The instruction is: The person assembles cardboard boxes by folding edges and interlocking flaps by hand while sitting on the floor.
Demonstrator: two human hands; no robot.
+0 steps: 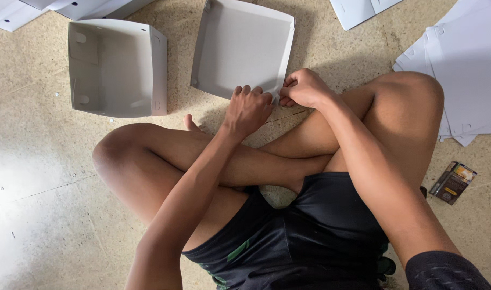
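A person sits cross-legged on the speckled floor [36,177], both hands at the near edge of a shallow white cardboard tray [240,45]. The left hand [249,110] curls its fingers over that edge; the right hand [304,88], just beside it at three o'clock, pinches the tray's near corner. At nine o'clock from the tray lies a deeper folded white box [116,67]. Flat white cardboard sheets [466,64] are stacked at three o'clock, with a small dark packet [453,182] near the right knee.
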